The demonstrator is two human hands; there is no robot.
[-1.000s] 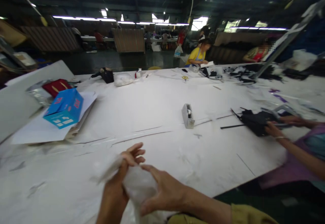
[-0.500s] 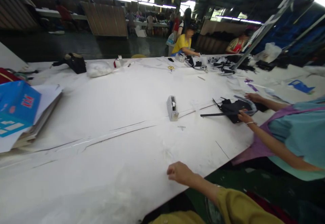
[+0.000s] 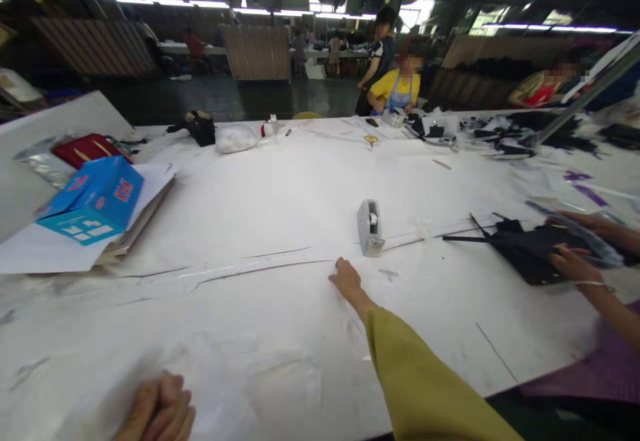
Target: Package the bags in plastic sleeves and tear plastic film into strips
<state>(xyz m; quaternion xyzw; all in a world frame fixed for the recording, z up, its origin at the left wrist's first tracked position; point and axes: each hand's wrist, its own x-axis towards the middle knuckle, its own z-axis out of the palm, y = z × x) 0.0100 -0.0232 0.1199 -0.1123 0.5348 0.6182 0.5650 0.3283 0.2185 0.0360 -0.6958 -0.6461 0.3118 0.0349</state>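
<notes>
On the white tabletop point(image 3: 280, 207), my right hand point(image 3: 349, 282) reaches forward with its fingers curled in. Whatever it may pinch is too small to make out. Just beyond it, to the right, stands a grey tape dispenser point(image 3: 369, 231), apart from the hand. At the lower left edge my left hand point(image 3: 159, 409) is closed like a fist. It is slightly blurred, and what lies inside its fingers is hidden. Thin clear plastic point(image 3: 240, 377) lies on the table beside the left hand.
A blue box point(image 3: 100, 197) rests on stacked white boards point(image 3: 145, 221) at left. On the right, a co-worker's hands point(image 3: 575, 261) handle a black fabric piece point(image 3: 525, 251). Yellow scissors point(image 3: 371, 139) lie toward the back. A metal pole point(image 3: 575, 101) slants up at the right.
My right hand has moved forward over the table, close to the tape dispenser. My left hand has come into view at the lower left. The view has swung left.
</notes>
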